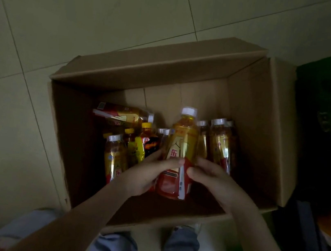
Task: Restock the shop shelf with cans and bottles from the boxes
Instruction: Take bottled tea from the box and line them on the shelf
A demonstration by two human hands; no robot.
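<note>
While our left hand [149, 172] and right hand [213, 181] clamp the lower half of the bottle [180, 147], fingers curled round either side, we should lift it straight up, cap first, clear of the neighbours just beyond our fingertips, before turning for the shelf, which is out of view. We count 1 box [258, 117] with the held bottle inside its walls. There are about 5 other white-capped bottles [221, 142] either side of our fingers, 2 yellow-capped bottles [144, 137] just beyond the left fingertips, and 0 cans.
</note>
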